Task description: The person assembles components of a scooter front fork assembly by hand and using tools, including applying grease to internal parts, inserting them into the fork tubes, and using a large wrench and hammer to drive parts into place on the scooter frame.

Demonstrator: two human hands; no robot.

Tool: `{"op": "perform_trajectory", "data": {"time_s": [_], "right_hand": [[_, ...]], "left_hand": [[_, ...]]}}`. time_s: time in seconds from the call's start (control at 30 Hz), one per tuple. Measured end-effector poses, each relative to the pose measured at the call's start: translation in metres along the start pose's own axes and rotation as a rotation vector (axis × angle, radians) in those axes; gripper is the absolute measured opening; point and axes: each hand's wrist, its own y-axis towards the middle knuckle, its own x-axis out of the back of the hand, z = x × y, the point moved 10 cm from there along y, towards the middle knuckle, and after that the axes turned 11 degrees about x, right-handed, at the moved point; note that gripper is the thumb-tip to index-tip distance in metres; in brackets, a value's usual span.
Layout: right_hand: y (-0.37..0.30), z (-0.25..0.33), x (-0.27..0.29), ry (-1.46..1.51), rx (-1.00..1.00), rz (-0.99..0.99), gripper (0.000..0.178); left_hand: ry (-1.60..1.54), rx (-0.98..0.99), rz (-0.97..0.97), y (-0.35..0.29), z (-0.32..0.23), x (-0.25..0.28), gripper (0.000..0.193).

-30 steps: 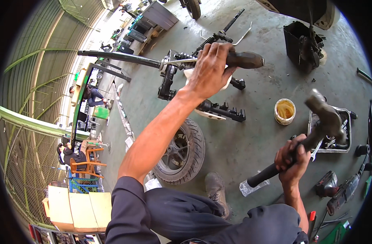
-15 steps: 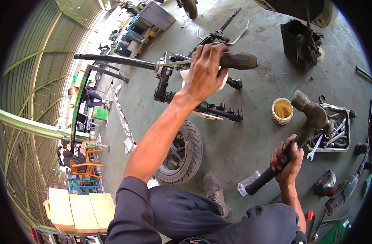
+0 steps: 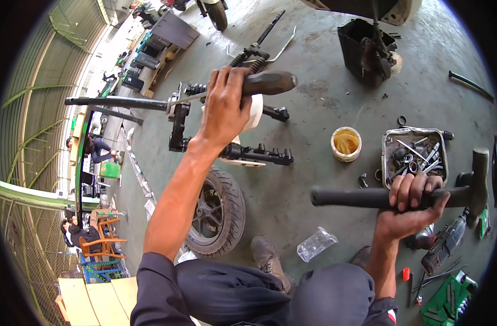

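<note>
My left hand (image 3: pixel 224 108) is closed on a screwdriver (image 3: pixel 273 82) with a thick dark handle. Its shaft runs left to the clamp end of a black motorcycle fork assembly (image 3: pixel 178 122), from which a long black tube (image 3: pixel 118 102) extends left. Whether the tip touches the clamp I cannot tell. White parts (image 3: pixel 255 113) show beside my wrist. Lower right, my right hand (image 3: pixel 414 209) grips a hammer (image 3: pixel 357 197) by its dark handle. The hammer lies level in the air, head to the right, well apart from the screwdriver.
A spoked wheel with its tyre (image 3: pixel 235 217) lies below the fork. To the right are a tub of yellowish grease (image 3: pixel 346 144), a metal tray (image 3: pixel 385 157) of wrenches and sockets, a power tool (image 3: pixel 444 247) and a green tool case (image 3: pixel 447 304). Clear plastic (image 3: pixel 316 244) lies near my boot (image 3: pixel 270 261).
My right hand has swung the hammer rightward, its head turning from upward to level, away from the fork. My left hand keeps hold of the screwdriver. The whole view has shifted.
</note>
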Motion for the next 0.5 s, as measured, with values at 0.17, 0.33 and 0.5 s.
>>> {"op": "perform_trajectory", "data": {"time_s": [0.17, 0.33, 0.5], "right_hand": [[-0.084, -0.128, -0.052, -0.378, -0.960, 0.556, 0.045], [-0.074, -0.131, -0.023, -0.194, -0.854, 0.248, 0.046], [-0.058, -0.104, -0.010, -0.193, -0.662, 0.234, 0.040]], "left_hand": [[0.048, 0.030, 0.028, -0.003, 0.008, 0.007, 0.035], [0.063, -0.021, 0.095, -0.010, 0.004, -0.003, 0.046], [0.090, -0.032, 0.167, -0.014, 0.009, -0.008, 0.045]]}}
